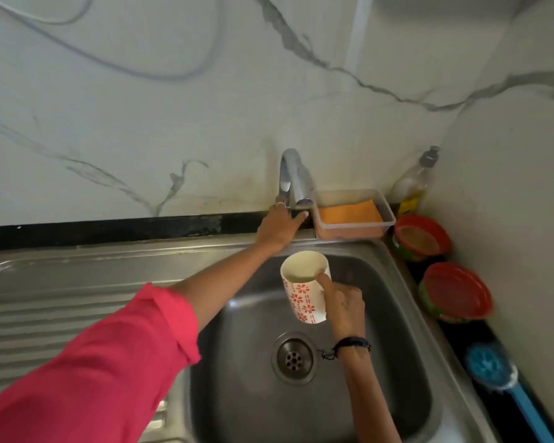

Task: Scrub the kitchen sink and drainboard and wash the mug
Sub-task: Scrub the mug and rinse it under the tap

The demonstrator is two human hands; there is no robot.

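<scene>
Two hands work: right hand (pixel 344 303) fingers grip the mug (pixel 304 287); left hand (pixel 280 227) fingers hold the tap (pixel 293 179).

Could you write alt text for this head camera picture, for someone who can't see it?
Over a steel sink, a person's right hand holds a flower-patterned mug under the tap while the left hand reaches to the tap's base. A tub with an orange sponge sits beside it.

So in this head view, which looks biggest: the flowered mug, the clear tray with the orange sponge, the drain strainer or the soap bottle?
1. Clear tray
2. Flowered mug, held nearer the camera, so unsure against the tray
3. Drain strainer and soap bottle look alike; the bottle stands farther away
</scene>
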